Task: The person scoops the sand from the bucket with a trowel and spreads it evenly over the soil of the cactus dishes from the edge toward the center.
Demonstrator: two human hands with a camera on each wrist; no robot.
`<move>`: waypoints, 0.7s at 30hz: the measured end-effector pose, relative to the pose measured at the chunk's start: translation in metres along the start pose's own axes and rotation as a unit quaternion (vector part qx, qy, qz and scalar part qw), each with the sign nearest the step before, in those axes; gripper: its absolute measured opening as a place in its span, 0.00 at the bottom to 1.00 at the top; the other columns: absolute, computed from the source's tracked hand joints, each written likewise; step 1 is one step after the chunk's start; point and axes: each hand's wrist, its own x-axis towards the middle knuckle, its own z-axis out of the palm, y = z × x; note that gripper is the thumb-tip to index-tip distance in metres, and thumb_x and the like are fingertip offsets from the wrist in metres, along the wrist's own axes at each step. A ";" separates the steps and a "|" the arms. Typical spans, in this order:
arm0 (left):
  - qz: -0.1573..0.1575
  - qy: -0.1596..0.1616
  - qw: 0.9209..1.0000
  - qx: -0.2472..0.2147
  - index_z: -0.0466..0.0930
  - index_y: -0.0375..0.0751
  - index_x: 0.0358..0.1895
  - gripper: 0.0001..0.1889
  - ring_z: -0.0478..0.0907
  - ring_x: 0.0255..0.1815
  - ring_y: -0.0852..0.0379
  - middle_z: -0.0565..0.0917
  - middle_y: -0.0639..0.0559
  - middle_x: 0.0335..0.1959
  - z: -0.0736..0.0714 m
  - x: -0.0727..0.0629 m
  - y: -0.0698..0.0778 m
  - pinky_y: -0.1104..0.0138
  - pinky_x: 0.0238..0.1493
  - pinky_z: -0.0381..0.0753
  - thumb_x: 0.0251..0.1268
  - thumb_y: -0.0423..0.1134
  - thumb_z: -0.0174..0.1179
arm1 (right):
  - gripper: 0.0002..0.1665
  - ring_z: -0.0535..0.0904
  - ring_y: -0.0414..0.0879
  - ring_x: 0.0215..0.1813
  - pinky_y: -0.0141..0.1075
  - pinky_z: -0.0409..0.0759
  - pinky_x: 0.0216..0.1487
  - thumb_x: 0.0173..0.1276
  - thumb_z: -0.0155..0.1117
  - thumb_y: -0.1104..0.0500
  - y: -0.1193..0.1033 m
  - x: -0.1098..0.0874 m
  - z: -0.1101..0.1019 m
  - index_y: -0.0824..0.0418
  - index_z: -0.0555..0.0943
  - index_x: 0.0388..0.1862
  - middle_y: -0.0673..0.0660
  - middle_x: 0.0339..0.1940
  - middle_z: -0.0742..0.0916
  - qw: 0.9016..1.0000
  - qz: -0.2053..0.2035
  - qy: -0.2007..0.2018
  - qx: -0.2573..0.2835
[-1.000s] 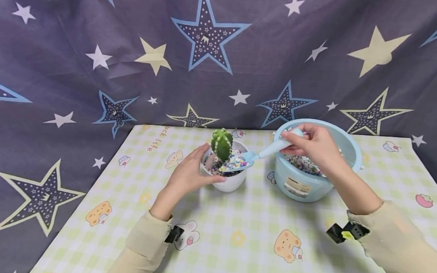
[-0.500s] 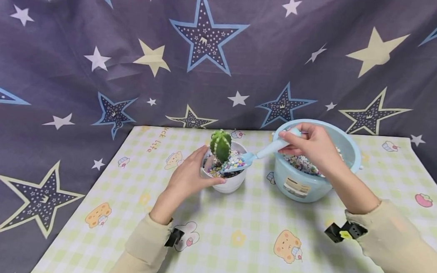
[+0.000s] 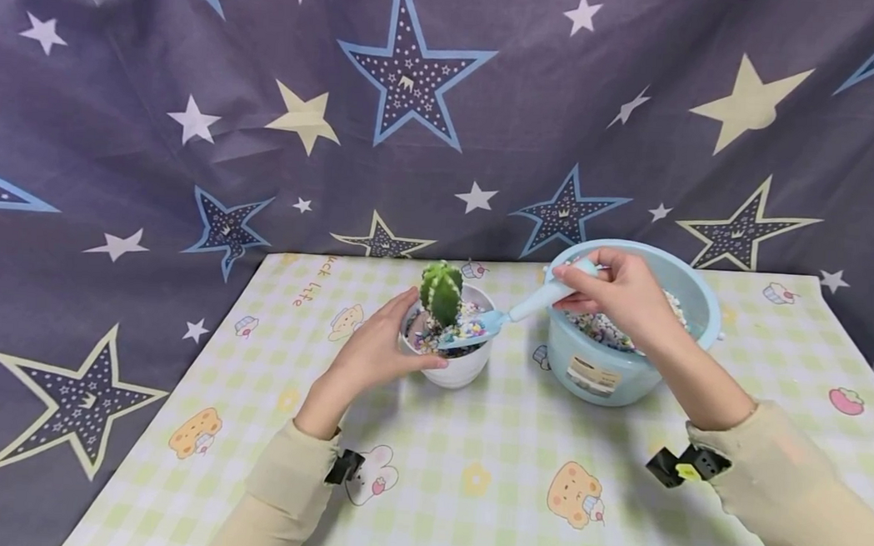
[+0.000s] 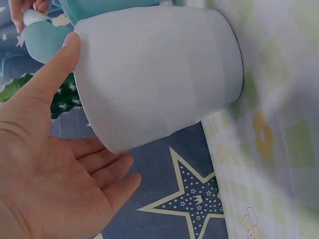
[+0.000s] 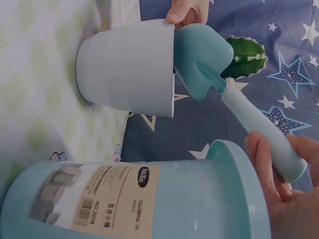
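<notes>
In the head view, a small green cactus (image 3: 441, 293) stands in a white flower pot (image 3: 457, 374) with colourful pebbles around it. My left hand (image 3: 372, 346) holds the pot's left side, its thumb along the near rim. The thumb (image 4: 71, 45) touches the rim in the left wrist view. My right hand (image 3: 627, 295) grips the handle of a light blue hand trowel (image 3: 539, 299). Its blade (image 5: 202, 55) lies tilted low over the pot's opening, with some pebbles on it, beside the cactus. The blade's tip is hard to make out among the pebbles.
A light blue plastic tub (image 3: 640, 384) with a paper label stands right of the pot, under my right hand, part filled with small pebbles (image 3: 605, 328). Both stand on a green checked tablecloth (image 3: 482, 526). A dark star-print curtain (image 3: 492, 101) hangs behind the table.
Fewer pebbles show on the trowel's blade, and more of its blue surface is visible. The blade has tilted slightly. Both hands keep nearly the same place.
</notes>
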 end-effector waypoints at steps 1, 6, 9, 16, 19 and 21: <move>0.000 0.002 1.000 0.003 0.47 0.45 0.81 0.61 0.54 0.81 0.43 0.52 0.49 0.83 0.000 0.000 0.001 0.45 0.79 0.58 0.48 0.65 0.72 | 0.21 0.89 0.35 0.32 0.33 0.88 0.44 0.72 0.63 0.53 0.000 0.000 0.000 0.70 0.74 0.50 0.39 0.27 0.90 1.000 0.001 0.000 -0.002; -0.003 0.011 1.000 0.016 0.49 0.43 0.81 0.62 0.56 0.80 0.43 0.54 0.47 0.82 0.000 -0.002 0.005 0.45 0.78 0.59 0.47 0.67 0.72 | 0.22 0.89 0.34 0.32 0.33 0.88 0.44 0.72 0.64 0.52 -0.002 0.000 0.001 0.70 0.74 0.51 0.39 0.27 0.90 1.000 0.008 0.002 -0.013; -0.009 0.010 1.000 0.022 0.49 0.44 0.81 0.62 0.55 0.81 0.43 0.54 0.47 0.82 -0.001 -0.003 0.007 0.46 0.79 0.59 0.46 0.67 0.72 | 0.22 0.89 0.33 0.32 0.33 0.89 0.43 0.72 0.64 0.52 -0.003 0.000 0.002 0.70 0.75 0.51 0.38 0.26 0.90 1.000 0.007 0.004 -0.019; -0.027 0.006 0.999 0.037 0.48 0.46 0.81 0.62 0.54 0.81 0.44 0.53 0.49 0.82 -0.001 -0.004 0.011 0.46 0.78 0.61 0.46 0.69 0.71 | 0.22 0.89 0.34 0.31 0.34 0.89 0.43 0.72 0.65 0.52 -0.004 -0.001 0.003 0.70 0.75 0.49 0.39 0.26 0.90 1.000 0.003 0.007 -0.024; -0.031 0.009 0.999 0.042 0.49 0.46 0.81 0.62 0.55 0.81 0.44 0.53 0.49 0.82 0.000 -0.005 0.012 0.46 0.78 0.61 0.46 0.70 0.71 | 0.22 0.89 0.35 0.31 0.33 0.89 0.42 0.71 0.65 0.50 -0.005 -0.001 0.005 0.69 0.76 0.48 0.39 0.25 0.90 0.999 0.004 0.010 -0.031; -0.032 0.010 0.998 0.044 0.49 0.46 0.81 0.62 0.55 0.81 0.44 0.54 0.49 0.82 0.000 -0.005 0.012 0.46 0.78 0.62 0.45 0.70 0.71 | 0.22 0.89 0.35 0.31 0.32 0.89 0.42 0.71 0.65 0.49 -0.005 -0.001 0.006 0.69 0.76 0.47 0.39 0.25 0.90 0.999 0.003 0.012 -0.034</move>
